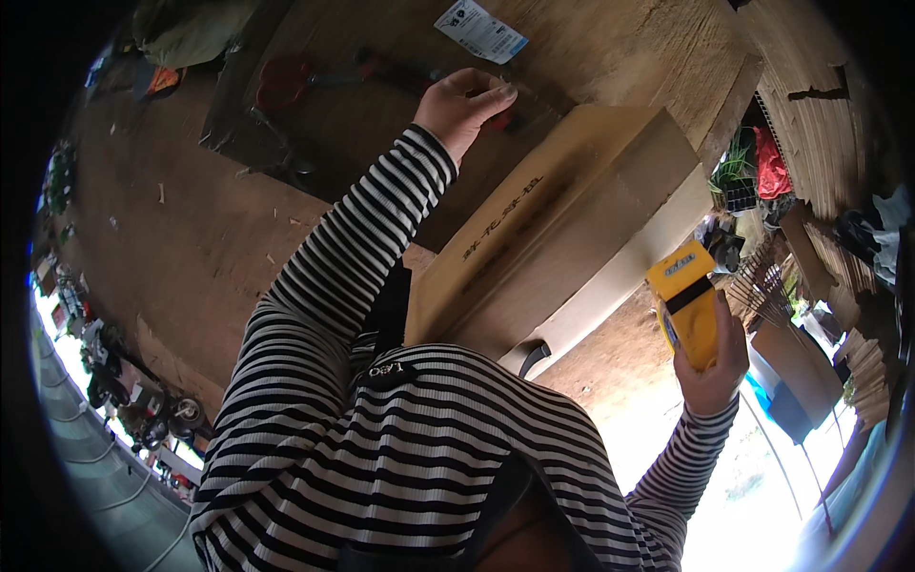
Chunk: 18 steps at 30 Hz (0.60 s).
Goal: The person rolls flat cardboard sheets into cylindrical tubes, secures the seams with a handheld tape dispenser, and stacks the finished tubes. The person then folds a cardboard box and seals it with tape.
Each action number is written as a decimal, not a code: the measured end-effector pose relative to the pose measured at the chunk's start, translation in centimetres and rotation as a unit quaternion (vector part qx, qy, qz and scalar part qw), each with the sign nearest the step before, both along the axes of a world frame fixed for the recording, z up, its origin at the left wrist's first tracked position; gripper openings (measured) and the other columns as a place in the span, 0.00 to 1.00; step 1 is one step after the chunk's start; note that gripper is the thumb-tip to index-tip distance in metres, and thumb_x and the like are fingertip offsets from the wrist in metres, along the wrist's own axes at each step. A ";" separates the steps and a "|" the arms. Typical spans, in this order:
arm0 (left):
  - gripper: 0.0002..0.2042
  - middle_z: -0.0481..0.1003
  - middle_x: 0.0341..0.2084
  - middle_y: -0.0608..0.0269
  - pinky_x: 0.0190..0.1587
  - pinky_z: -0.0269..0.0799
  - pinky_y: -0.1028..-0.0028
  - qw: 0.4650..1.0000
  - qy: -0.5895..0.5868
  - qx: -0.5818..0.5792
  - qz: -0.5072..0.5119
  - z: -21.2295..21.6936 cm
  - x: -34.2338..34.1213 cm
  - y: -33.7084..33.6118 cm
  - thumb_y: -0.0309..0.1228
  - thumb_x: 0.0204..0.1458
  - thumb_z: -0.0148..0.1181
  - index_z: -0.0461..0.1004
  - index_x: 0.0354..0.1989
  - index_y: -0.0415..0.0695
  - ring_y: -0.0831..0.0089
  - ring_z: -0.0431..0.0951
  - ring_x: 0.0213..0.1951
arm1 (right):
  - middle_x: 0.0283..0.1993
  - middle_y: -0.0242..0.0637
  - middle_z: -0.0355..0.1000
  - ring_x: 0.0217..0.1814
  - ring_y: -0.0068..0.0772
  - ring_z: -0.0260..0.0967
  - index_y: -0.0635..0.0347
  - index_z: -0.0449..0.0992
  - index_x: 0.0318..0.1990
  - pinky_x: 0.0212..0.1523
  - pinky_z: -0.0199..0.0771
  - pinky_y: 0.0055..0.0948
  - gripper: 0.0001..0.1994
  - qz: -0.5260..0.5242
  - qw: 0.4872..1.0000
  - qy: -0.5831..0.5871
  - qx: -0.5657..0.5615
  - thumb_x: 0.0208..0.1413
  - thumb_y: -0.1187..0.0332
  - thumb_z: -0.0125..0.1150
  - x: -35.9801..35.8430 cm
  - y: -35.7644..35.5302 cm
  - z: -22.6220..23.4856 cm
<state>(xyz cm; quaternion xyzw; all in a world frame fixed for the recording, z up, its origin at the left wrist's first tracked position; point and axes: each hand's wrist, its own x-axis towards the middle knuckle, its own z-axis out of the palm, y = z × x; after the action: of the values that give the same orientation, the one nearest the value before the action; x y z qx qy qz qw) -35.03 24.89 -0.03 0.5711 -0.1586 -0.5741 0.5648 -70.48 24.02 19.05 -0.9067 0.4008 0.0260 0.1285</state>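
Observation:
My left hand (465, 103) is over the dark tabletop, its thumb and fingertips pinched together. Whatever it may hold is too small to make out. Just beyond it lies a white printed label (481, 31). Red-handled scissors (286, 82) rest on the table to its left. On the right side, my right hand (713, 367) is wrapped round a yellow box-shaped item (688, 300) with a black band, held up in the air. Between my two hands, close to my body, a long brown cardboard box (572, 229) stands at a slant against the table.
Dark tools (281, 138) lie near the scissors. Stacked flat cardboard (810, 67) leans at the far right, near a red bag (772, 162) and green plants (732, 172). A wire rake head (762, 281) is beyond my right hand. Brown floor (143, 248) spreads out on the left.

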 end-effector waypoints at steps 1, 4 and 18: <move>0.06 0.72 0.25 0.74 0.30 0.64 0.82 1.000 0.008 -0.003 0.000 -0.4 0.0 -0.7 0.31 0.51 0.65 0.75 0.30 0.45 0.85 0.67 0.26 | 0.39 0.49 0.69 0.35 0.49 0.69 0.62 0.60 0.63 0.34 0.73 0.41 0.43 -0.003 1.000 0.003 0.004 0.30 0.76 0.67 -0.1 -0.5 -0.1; 0.07 0.74 0.24 0.70 0.31 0.65 0.80 1.000 -0.020 0.006 0.002 -1.9 0.3 -2.1 0.31 0.50 0.65 0.76 0.30 0.41 0.83 0.69 0.26 | 0.38 0.48 0.69 0.36 0.49 0.69 0.60 0.60 0.63 0.36 0.72 0.42 0.43 -0.010 1.000 -0.005 0.017 0.31 0.76 0.68 0.4 -2.0 -0.2; 0.15 0.78 0.31 0.58 0.42 0.73 0.69 0.981 -0.068 0.145 -0.114 -17.2 -5.9 -2.1 0.41 0.52 0.63 0.77 0.36 0.40 0.70 0.77 0.37 | 0.48 0.49 0.71 0.48 0.51 0.71 0.57 0.63 0.62 0.47 0.74 0.41 0.41 -0.014 0.997 -0.053 0.057 0.32 0.80 0.68 1.7 -3.9 -1.7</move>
<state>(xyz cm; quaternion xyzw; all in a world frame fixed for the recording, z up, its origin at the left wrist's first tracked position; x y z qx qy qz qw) -40.96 22.78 -17.23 0.6629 -0.1762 -0.6111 0.3951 -68.76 20.16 17.33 -0.8923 0.4038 -0.0008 0.2017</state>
